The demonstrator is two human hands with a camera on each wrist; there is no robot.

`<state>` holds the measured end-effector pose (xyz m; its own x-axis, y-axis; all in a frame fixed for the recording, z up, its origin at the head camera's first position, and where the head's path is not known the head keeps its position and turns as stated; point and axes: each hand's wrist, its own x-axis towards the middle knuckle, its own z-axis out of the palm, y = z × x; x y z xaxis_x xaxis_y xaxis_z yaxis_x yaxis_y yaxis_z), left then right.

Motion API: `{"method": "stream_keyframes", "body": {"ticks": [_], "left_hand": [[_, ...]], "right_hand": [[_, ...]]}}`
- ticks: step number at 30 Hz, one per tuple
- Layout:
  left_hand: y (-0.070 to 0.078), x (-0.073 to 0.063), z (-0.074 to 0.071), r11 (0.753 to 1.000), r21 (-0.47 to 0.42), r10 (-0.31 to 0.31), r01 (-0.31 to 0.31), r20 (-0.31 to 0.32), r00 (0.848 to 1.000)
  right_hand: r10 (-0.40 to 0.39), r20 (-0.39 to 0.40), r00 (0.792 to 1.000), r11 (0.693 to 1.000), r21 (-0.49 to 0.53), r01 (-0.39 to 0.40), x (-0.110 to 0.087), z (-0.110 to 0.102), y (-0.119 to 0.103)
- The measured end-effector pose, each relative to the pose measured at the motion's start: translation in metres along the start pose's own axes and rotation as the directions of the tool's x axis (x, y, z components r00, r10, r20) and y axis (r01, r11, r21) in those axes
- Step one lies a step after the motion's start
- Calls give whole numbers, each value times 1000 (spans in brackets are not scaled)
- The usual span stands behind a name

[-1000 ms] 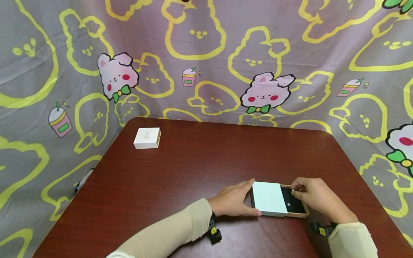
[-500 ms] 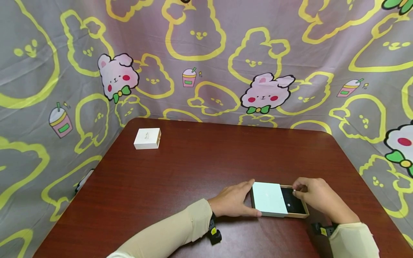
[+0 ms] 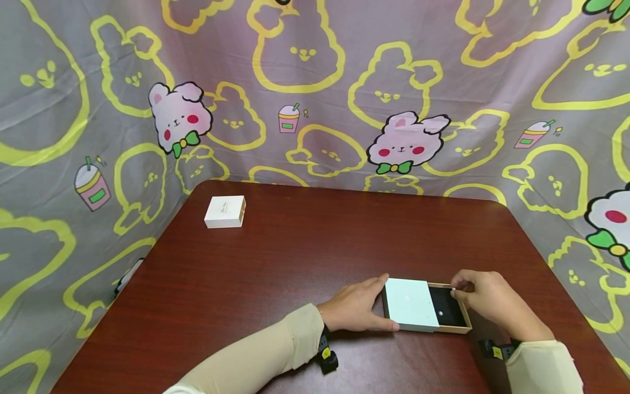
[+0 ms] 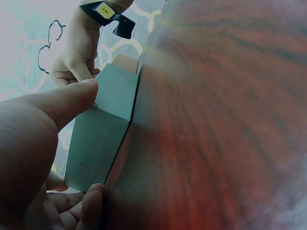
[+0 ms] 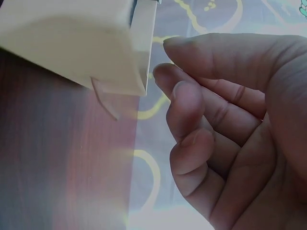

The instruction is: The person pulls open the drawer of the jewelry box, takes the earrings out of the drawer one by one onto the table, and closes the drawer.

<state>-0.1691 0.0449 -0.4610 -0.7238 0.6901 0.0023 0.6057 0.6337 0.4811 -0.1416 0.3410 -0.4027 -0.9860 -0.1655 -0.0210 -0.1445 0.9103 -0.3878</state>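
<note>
A flat box with a pale mint sleeve (image 3: 410, 302) lies on the table, its drawer (image 3: 454, 329) partly pulled out to the right. The drawer has a black lining, and a small shiny white stud (image 3: 441, 313) sits in it. My left hand (image 3: 355, 306) grips the closed end of the box, thumb on the near side and fingers on the far side. Over the drawer's right part, my right hand (image 3: 484, 298) pinches a tiny white stud-like thing (image 3: 453, 290) at its thumb and index tips. In the right wrist view, the other fingers curl loosely beside the drawer's ribbon tab (image 5: 103, 98).
A small white box (image 3: 225, 212) with printed lettering stands at the table's far left corner. The dark red-brown wooden table (image 3: 295, 246) is bordered by a cartoon-patterned curtain (image 3: 320, 109) at the back and sides.
My right hand has shifted slightly to the right over the drawer, and the tiny white thing at its fingertips has moved with it. My left hand and the box stay put.
</note>
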Motion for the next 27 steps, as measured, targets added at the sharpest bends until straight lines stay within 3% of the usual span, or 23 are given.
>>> {"method": "stream_keyframes", "body": {"ticks": [27], "left_hand": [[0, -1, -1, 1000, -11, -6, 6, 6, 1000]], "right_hand": [[19, -15, 1000, 999, 28, -19, 3, -3, 20]]}}
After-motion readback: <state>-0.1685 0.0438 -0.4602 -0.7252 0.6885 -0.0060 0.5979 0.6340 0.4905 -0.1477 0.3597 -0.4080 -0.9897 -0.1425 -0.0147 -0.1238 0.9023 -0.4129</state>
